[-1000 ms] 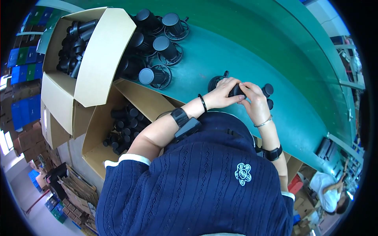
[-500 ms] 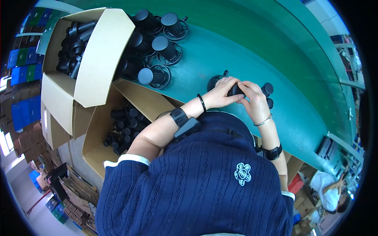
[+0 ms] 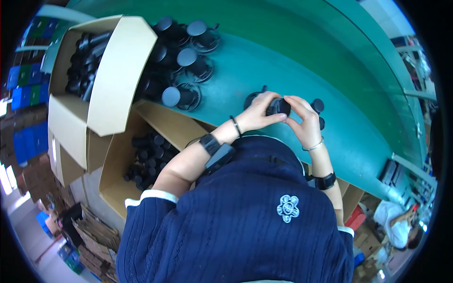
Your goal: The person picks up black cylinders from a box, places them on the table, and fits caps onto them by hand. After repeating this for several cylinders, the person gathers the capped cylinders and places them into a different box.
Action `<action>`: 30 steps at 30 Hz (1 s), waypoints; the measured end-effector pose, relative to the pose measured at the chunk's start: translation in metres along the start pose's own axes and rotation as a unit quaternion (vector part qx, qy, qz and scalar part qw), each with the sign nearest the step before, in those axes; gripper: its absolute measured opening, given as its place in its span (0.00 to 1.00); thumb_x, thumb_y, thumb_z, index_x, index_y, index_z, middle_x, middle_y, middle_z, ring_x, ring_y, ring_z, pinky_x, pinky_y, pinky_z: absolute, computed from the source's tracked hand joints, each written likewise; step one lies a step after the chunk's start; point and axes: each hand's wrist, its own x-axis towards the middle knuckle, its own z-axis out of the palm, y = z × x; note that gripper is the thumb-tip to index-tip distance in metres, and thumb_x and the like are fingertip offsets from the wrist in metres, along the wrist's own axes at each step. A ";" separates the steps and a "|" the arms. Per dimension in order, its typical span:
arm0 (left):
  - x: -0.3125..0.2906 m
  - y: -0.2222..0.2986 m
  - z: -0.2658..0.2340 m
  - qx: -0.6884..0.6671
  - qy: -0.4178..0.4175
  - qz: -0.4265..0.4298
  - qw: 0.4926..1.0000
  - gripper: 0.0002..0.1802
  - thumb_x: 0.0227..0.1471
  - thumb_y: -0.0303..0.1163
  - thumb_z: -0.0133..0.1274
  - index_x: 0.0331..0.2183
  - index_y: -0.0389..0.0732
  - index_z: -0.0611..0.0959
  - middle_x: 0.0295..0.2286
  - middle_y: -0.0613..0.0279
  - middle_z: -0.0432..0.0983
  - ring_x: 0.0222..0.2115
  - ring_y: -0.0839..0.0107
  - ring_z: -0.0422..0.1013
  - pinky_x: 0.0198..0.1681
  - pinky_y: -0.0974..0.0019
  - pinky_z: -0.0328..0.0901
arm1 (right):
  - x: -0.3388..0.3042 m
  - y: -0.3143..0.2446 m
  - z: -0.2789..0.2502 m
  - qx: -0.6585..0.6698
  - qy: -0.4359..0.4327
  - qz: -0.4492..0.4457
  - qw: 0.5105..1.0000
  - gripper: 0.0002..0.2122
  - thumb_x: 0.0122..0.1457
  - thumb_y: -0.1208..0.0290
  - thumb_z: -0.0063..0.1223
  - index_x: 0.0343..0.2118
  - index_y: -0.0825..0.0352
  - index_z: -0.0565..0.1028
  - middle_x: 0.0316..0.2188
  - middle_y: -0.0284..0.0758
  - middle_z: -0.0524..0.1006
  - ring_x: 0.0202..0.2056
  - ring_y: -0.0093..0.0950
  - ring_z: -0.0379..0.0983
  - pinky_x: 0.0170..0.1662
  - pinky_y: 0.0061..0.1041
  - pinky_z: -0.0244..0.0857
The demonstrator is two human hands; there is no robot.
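Between both hands, over the near edge of the green table, is a black cylindrical plastic part (image 3: 278, 107) with a ribbed side. My left hand (image 3: 257, 114) is closed round its left side, thumb along the near side. The fingertips and thumb of my right hand (image 3: 304, 119) pinch it from the right. Partly hidden behind the left hand, a black round base (image 3: 251, 98) with a small projecting tab rests on the table. Two small black cylinders, a farther one (image 3: 317, 105) and a nearer one (image 3: 322, 123), are just beyond the right hand.
At the left of the green table (image 3: 240, 61) stand several black cylinders on ringed bases (image 3: 188, 57). An open carton (image 3: 71, 106) of black tubular parts is beside them. A lower carton (image 3: 111, 184) holds small black cylinders. Another person (image 3: 394, 224) is at far right.
The black part has tilted slightly between my hands, showing more of its ribbed side. Both hands keep hold of it, and the whole view has shifted a little.
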 end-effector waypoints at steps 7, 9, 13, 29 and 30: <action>0.001 0.006 -0.001 -0.041 -0.040 -0.064 0.996 0.40 0.35 0.34 0.70 0.50 0.42 0.67 0.43 0.61 0.68 0.46 0.70 0.66 0.49 0.67 0.62 | -0.028 0.122 0.024 -0.113 0.035 0.123 0.985 0.22 0.43 0.70 0.66 0.42 0.69 0.74 0.41 0.45 0.74 0.45 0.42 0.71 0.48 0.34 0.66; 0.001 0.007 0.000 -0.019 -0.037 -0.064 0.997 0.39 0.35 0.32 0.69 0.50 0.43 0.68 0.42 0.61 0.69 0.45 0.70 0.67 0.48 0.66 0.63 | -0.038 0.135 0.028 -0.131 0.072 0.108 0.983 0.21 0.43 0.70 0.65 0.42 0.69 0.74 0.42 0.46 0.75 0.45 0.43 0.70 0.49 0.35 0.64; 0.000 0.000 -0.001 -0.073 -0.037 -0.075 0.994 0.37 0.39 0.27 0.67 0.50 0.42 0.66 0.42 0.63 0.69 0.45 0.72 0.66 0.50 0.67 0.62 | -0.072 0.175 -0.002 -0.147 0.173 0.293 0.929 0.10 0.47 0.73 0.62 0.33 0.67 0.75 0.32 0.46 0.77 0.36 0.44 0.75 0.38 0.36 0.70; 0.018 0.023 -0.001 -0.117 -0.129 -0.088 0.981 0.34 0.40 0.20 0.63 0.51 0.42 0.69 0.42 0.66 0.68 0.45 0.76 0.65 0.49 0.70 0.62 | -0.107 0.149 -0.037 0.332 0.262 0.331 0.843 0.08 0.54 0.77 0.57 0.38 0.69 0.75 0.27 0.31 0.78 0.25 0.17 0.73 0.26 0.14 0.65; 0.020 0.027 0.001 -0.121 -0.157 -0.094 0.976 0.35 0.39 0.21 0.63 0.51 0.42 0.69 0.44 0.65 0.67 0.46 0.74 0.65 0.50 0.69 0.61 | -0.097 0.135 -0.038 0.343 0.253 0.309 0.850 0.08 0.54 0.78 0.57 0.38 0.69 0.75 0.27 0.30 0.78 0.25 0.16 0.72 0.26 0.14 0.65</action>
